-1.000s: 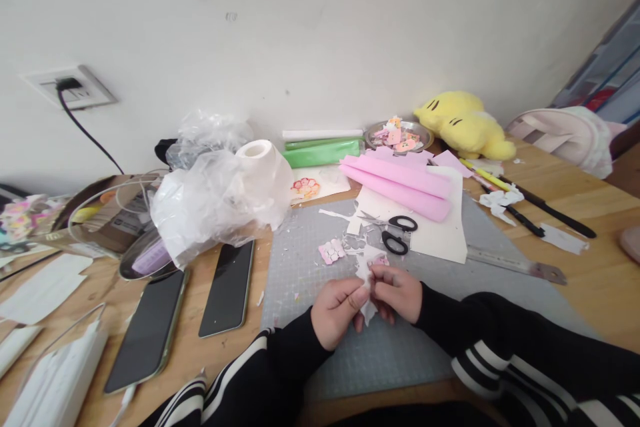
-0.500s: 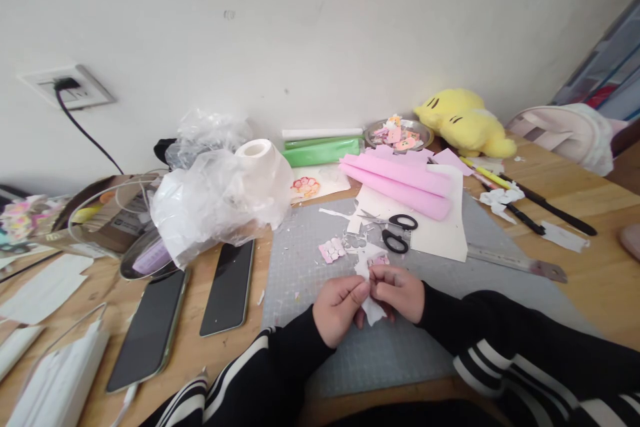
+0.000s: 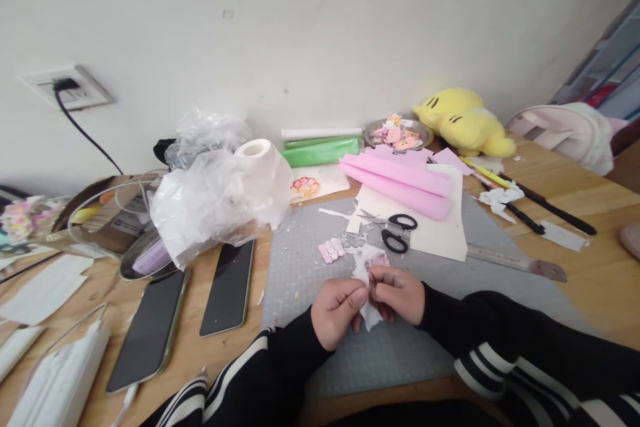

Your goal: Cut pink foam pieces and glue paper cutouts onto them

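The left hand (image 3: 337, 310) and the right hand (image 3: 400, 293) meet low in the middle of the view, just above the grey mat (image 3: 305, 260). Both pinch one white paper scrap (image 3: 370, 315). Each grip is narrow, with thumb and fingers closed on the paper. The scrap sticks up a bit above the fingers and hangs down a bit below them. The two hands touch each other at the fingertips.

From the hands, at 12 o'clock, black scissors (image 3: 395, 232) lie on the mat, near the hands. At 11 o'clock, a small pink sticker piece (image 3: 331, 251) lies on the mat. Further off at 12 o'clock are pink paper rolls (image 3: 400, 183), lying partly on a white sheet (image 3: 440, 233). Behind them, by the wall, are a green roll (image 3: 323, 152) and a metal dish (image 3: 399, 135) full of little cutouts. At 1 o'clock sits a yellow plush toy (image 3: 465, 123). At 3 o'clock, a metal ruler (image 3: 515, 261) lies at the mat's edge.

At 9 o'clock, two dark phones (image 3: 227, 287) lie flat on the wooden counter (image 3: 590, 280), side by side. At 10 o'clock, a crumpled clear plastic bag (image 3: 210, 203) is heaped around a white roll (image 3: 260, 153).
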The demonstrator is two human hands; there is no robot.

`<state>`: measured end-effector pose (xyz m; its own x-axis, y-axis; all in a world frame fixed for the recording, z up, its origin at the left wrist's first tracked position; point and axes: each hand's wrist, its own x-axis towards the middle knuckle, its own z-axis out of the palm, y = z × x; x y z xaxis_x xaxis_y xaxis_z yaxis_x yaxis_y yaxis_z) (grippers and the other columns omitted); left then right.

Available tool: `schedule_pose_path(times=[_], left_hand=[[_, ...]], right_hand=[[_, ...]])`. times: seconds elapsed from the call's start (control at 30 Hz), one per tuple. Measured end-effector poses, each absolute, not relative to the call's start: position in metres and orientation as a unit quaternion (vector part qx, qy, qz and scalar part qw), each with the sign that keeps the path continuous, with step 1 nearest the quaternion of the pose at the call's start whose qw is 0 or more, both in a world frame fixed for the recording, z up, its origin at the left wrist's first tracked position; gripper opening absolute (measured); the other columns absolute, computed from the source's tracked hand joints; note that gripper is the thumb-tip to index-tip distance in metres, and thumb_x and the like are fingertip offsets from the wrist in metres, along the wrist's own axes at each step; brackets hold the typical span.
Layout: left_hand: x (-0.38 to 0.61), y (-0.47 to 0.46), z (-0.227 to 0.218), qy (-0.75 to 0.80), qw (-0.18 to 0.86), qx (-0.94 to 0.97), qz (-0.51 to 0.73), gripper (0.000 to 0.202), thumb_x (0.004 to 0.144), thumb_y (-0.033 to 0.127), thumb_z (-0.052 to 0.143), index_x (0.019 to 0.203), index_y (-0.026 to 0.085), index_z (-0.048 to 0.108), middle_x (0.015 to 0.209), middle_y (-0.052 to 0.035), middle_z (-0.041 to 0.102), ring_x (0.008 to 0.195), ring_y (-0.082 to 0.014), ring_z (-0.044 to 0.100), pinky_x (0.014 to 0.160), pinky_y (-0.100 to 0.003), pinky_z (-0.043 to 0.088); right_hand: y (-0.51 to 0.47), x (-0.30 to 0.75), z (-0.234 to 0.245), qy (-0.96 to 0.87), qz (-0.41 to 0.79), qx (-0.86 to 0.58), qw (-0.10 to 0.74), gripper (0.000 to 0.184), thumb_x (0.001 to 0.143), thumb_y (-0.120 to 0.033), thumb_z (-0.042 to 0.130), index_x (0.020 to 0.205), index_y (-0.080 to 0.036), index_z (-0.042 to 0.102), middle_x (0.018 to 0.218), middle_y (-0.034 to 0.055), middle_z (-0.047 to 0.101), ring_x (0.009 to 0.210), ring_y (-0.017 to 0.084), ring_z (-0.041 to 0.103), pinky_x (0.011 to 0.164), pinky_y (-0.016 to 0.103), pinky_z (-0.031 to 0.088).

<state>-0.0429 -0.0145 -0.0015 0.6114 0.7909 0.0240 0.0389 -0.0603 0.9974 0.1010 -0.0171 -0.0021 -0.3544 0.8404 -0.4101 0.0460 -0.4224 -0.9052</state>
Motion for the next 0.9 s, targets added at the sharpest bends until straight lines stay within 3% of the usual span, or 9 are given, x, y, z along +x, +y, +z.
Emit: schedule_pose_path(times=[0.3,0.57,0.9], left_hand=[[-0.0416,-0.0148,-0.0026,0.329,0.646,0.574,0.381,0.043,0.076,0.047,0.04,0.055,0.012,0.053,0.041,0.0021,0.044,0.032,-0.0054,0.036,0.034,-0.018,0.026],[-0.0362,-0.0112,-0.0078,0.374,0.637,0.6,0.307,0.037,0.078,0.043,0.04,0.059,0.013,0.05,0.044,0.0018,0.047,0.036,-0.0063,0.038,0.039,-0.019,0.03],[-0.0404,-0.0131,-0.009,0.379,0.605,0.627,0.311,0.039,0.079,0.043,0.038,0.056,0.013,0.05,0.039,0.003,0.044,0.036,-0.0065,0.039,0.041,-0.019,0.03]], right_hand=[[-0.012,0.101,-0.003,-0.437,0.678,-0.515,0.292,0.006,0.057,-0.023,0.039,0.055,-0.018,0.037,0.038,-0.0085,0.046,0.026,0.004,0.037,0.023,0.012,0.027],[-0.0127,0.1024,-0.0005,-0.443,0.692,-0.492,0.287,0.014,0.053,-0.031,0.041,0.057,-0.017,0.04,0.033,-0.0088,0.042,0.026,0.004,0.036,0.024,0.013,0.028],[-0.0144,0.1004,0.0004,-0.451,0.68,-0.509,0.274,0.007,0.056,-0.023,0.042,0.055,-0.017,0.039,0.032,-0.0099,0.04,0.026,0.002,0.036,0.025,0.011,0.027]])
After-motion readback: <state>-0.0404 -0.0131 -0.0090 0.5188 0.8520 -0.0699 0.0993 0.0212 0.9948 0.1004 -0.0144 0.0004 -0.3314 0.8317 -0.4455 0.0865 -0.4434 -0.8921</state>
